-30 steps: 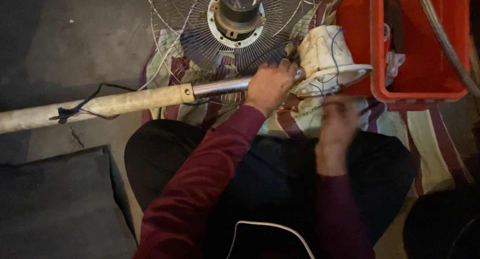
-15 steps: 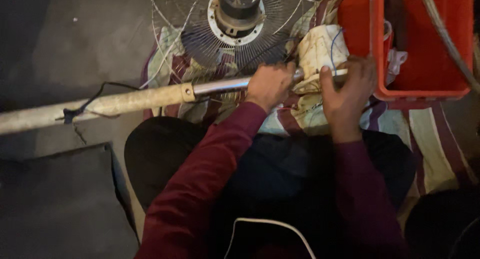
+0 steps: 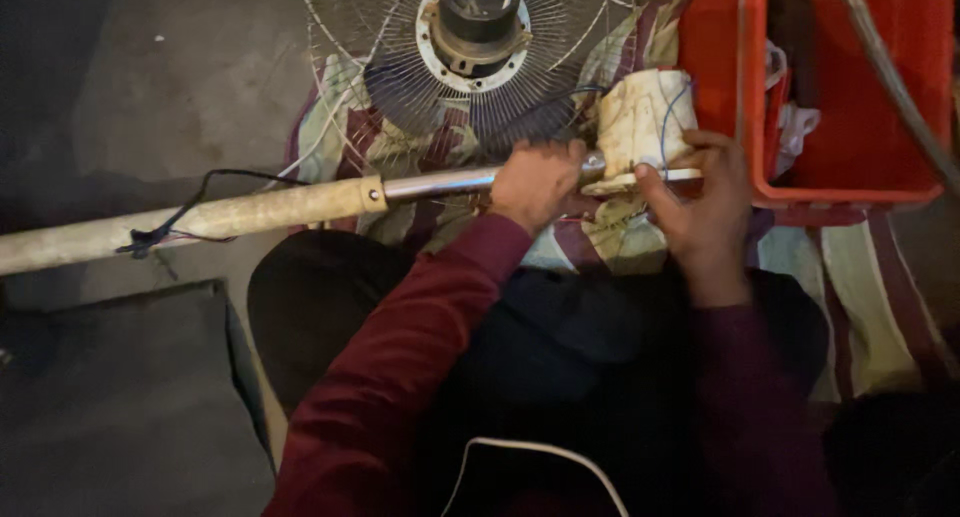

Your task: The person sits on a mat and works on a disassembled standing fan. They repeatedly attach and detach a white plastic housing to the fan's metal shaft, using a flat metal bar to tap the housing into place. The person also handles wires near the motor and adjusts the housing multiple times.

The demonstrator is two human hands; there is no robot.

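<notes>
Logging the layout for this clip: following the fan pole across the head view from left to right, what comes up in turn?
Cream pole section → metal tube → left hand → cream fan housing → right hand → red crate.

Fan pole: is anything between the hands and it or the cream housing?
Nothing visible. The left hand is wrapped on the metal pole, and the right hand touches the cream housing directly; blue wires only run across its side.
</notes>
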